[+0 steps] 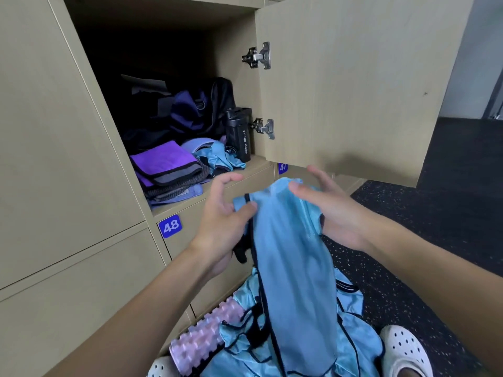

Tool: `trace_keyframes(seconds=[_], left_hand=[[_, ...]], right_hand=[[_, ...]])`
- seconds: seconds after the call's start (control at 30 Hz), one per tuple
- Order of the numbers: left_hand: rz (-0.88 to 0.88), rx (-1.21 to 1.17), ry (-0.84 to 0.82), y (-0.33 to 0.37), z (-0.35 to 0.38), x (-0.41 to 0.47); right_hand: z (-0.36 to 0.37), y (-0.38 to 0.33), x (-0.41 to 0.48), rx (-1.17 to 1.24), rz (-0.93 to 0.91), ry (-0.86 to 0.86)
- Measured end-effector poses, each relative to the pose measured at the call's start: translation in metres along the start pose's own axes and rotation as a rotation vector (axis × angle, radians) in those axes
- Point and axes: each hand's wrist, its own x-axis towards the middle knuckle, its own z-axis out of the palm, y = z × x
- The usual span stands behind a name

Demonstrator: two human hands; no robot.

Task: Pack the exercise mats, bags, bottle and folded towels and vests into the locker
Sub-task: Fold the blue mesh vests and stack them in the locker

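A light blue vest (pixel 288 240) with dark trim hangs between my hands in front of the open locker (pixel 206 164). My left hand (pixel 226 221) pinches its left edge with thumb and fingers. My right hand (pixel 329 208) holds its right side, fingers spread over the top. Inside the locker sit a dark purple bag (pixel 187 112), a black sport bottle (pixel 239 134), folded purple and grey towels (pixel 168 170) and crumpled blue vests (pixel 217 159). More blue vests (pixel 348 338) lie piled on the floor below.
The locker door (pixel 353 85) stands open to the right with two metal hinges. A pink ridged foam roller (pixel 206 336) lies on the floor by the vests. White clogs (pixel 405 352) show at the bottom. Lockers numbered 48 (pixel 170 226) and 47 sit below. Dark speckled floor (pixel 435 240) extends right.
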Motion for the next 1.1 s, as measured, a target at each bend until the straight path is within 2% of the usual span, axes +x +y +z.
trace_keyframes(seconds=[0.07,0.13,0.2,0.27,0.3,0.33,0.43,0.5,0.6,0.7,0.83,0.93,1.0,1.1], left_hand=[[0.028,0.027,0.12,0.001,-0.003,0.005],[0.014,0.044,0.151,0.004,-0.005,0.005],[-0.087,0.029,0.056,0.006,-0.005,0.002],[-0.173,0.08,-0.148,-0.002,-0.006,-0.004],[-0.183,0.12,-0.2,-0.006,-0.005,-0.007],[-0.175,0.128,-0.192,-0.009,-0.003,-0.008],[-0.081,0.001,-0.02,-0.006,0.003,-0.003],[-0.033,-0.053,0.077,-0.001,0.003,0.003],[-0.056,-0.002,0.107,0.007,-0.005,0.008],[-0.162,0.12,0.03,0.013,-0.015,0.012],[-0.204,0.166,-0.089,0.023,-0.024,0.009],[-0.165,0.434,-0.19,0.018,-0.02,0.0],[-0.115,0.574,-0.134,0.009,-0.013,-0.003],[-0.069,0.467,0.051,0.004,-0.013,0.004]], right_hand=[[0.004,0.006,-0.003,-0.048,0.025,-0.106],[0.009,0.009,-0.003,-0.105,-0.003,-0.088],[0.014,0.007,0.0,-0.055,-0.071,0.018],[0.014,0.004,0.002,0.031,-0.139,0.103],[0.014,0.004,0.004,0.036,-0.154,0.125],[0.013,0.003,0.005,0.028,-0.163,0.139],[0.008,0.001,0.005,0.038,-0.162,0.147],[0.006,0.004,0.004,-0.084,-0.137,0.046],[0.012,0.01,0.002,-0.281,-0.14,-0.061],[0.012,0.008,0.006,-0.237,-0.244,0.01],[0.01,-0.001,0.0,-0.29,-0.254,0.063],[0.012,0.001,0.0,-0.292,-0.229,0.105],[0.013,0.001,0.001,-0.296,-0.217,0.131],[0.008,-0.002,0.002,-0.29,-0.203,0.113]])
